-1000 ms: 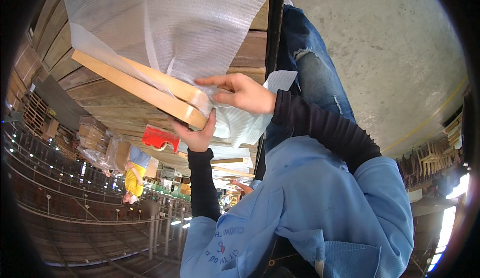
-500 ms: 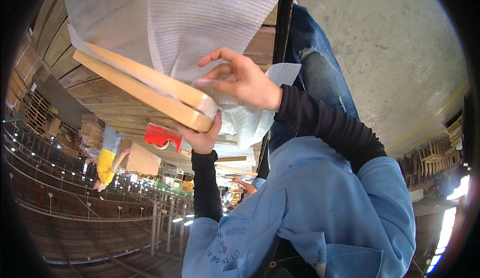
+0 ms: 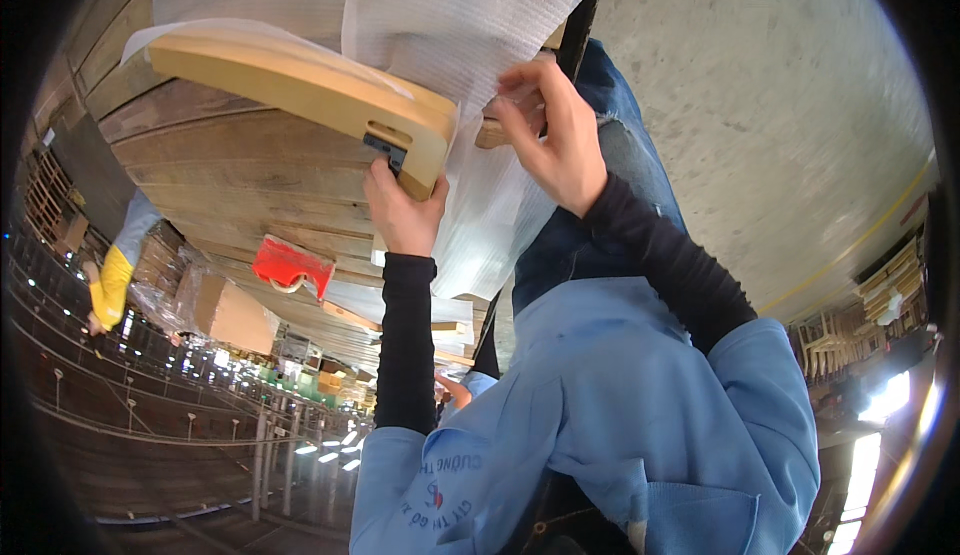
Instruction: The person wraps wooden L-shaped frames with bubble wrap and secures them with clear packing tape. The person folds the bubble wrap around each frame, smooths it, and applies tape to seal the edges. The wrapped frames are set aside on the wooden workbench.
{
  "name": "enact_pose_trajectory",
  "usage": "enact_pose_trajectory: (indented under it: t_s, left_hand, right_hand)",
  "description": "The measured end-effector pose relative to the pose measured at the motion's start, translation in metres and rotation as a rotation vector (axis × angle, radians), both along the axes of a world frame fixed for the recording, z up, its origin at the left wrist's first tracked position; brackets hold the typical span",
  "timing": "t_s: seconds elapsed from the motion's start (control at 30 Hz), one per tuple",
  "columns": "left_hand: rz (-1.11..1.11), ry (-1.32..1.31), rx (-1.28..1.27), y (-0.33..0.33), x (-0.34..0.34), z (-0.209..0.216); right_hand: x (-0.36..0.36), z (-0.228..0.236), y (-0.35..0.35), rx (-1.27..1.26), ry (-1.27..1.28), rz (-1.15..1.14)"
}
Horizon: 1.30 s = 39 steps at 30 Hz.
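My left hand (image 3: 405,213) is closed round the near end of a curved, light-coloured wooden part (image 3: 290,80). An oblong slot and a small black fitting (image 3: 386,150) show on that end, just above my fingers. Thin white foam sheet (image 3: 440,30) lies against the part's far side and spreads over the table beyond it. To the right, my right hand (image 3: 560,140) hovers over the foam near the table edge, fingers bent and apart, with nothing plainly visible in them. Its fingertips are partly blurred.
A red tape dispenser (image 3: 292,267) sits on the plank table (image 3: 230,180), left of my left forearm. Cardboard boxes (image 3: 235,312) and a person in a yellow top (image 3: 115,285) are farther left. Concrete floor (image 3: 770,85) lies to the right.
The wooden part has turned, bringing its slotted end and black fitting into sight. My right hand has moved away from it to the right. My left hand keeps its hold.
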<state>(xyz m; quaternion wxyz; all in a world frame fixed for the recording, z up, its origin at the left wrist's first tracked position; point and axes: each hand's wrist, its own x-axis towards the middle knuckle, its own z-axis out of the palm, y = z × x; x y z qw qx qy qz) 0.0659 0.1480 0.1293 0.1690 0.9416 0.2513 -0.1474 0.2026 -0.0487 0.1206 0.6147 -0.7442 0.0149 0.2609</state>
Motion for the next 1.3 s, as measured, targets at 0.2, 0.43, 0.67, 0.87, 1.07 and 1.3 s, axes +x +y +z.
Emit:
enact_pose_trajectory:
  t_s: [0.2, 0.43, 0.67, 0.87, 1.07, 1.3]
  left_hand:
    - [0.167, -0.494, 0.054, -0.059, -0.115, 0.015]
    - [1.693, -0.234, -0.214, -0.153, -0.303, 0.002]
    - [1.951, -0.077, -1.206, -0.143, -0.275, 0.041]
    - [1.776, -0.411, -1.646, -0.124, -0.241, 0.052]
    - [1.719, -1.053, -2.271, -0.081, -0.197, 0.03]
    - [1.755, -1.472, -1.745, 0.109, -0.136, -0.004]
  right_hand:
    - [-0.061, 0.015, -0.032, -0.445, -0.342, 0.544]
    - [-0.051, 0.018, -0.065, -0.224, 0.005, 0.799]
    - [-0.058, 0.07, -0.059, -0.18, 0.246, 0.58]
    - [-0.019, 0.142, 0.001, -0.18, 0.19, 0.797]
    - [0.026, 0.123, 0.075, 0.26, 0.577, 0.614]
    - [0.031, 0.066, 0.186, 0.346, 0.314, 0.197]
